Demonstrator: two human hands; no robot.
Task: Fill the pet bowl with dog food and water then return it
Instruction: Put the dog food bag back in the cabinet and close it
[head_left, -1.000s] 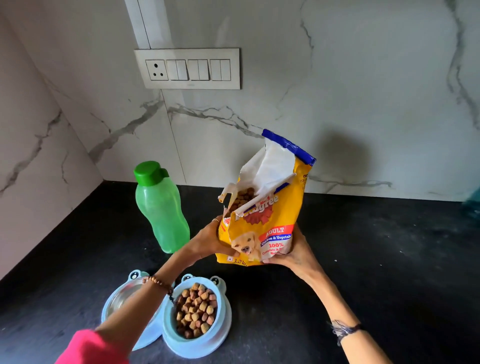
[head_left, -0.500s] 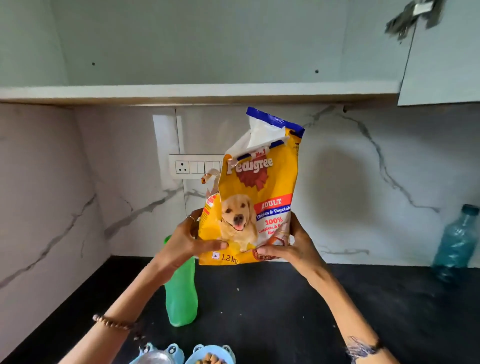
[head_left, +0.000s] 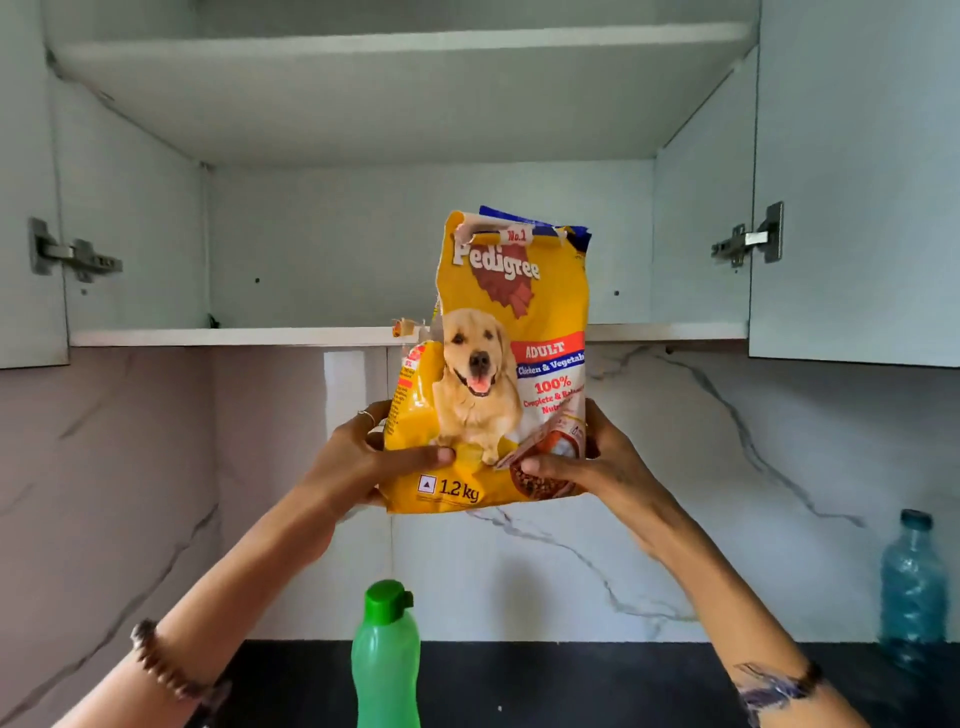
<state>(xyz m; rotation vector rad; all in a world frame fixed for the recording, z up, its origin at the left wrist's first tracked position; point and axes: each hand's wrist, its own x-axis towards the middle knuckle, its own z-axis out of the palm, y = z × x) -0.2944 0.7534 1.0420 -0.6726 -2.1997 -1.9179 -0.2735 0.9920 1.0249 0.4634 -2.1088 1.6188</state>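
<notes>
I hold a yellow dog food bag (head_left: 506, 332) upright in the air with both hands, in front of the open wall cupboard. My left hand (head_left: 363, 457) grips its lower left corner and my right hand (head_left: 592, 462) grips its lower right corner. The bag's torn top reaches above the cupboard's bottom shelf (head_left: 234, 336). A green water bottle (head_left: 385, 660) with a green cap stands on the black counter below the bag. The pet bowl is out of view.
The cupboard (head_left: 363, 234) has both doors open, with hinges showing left and right, and bare shelves inside. A blue-tinted plastic bottle (head_left: 913, 587) stands at the far right of the black counter (head_left: 571, 686). Marble wall behind.
My view has tilted up from the counter to the cupboard. Both hands have raised the bag from beside the bowl to shelf height. The pet bowl has dropped out of view.
</notes>
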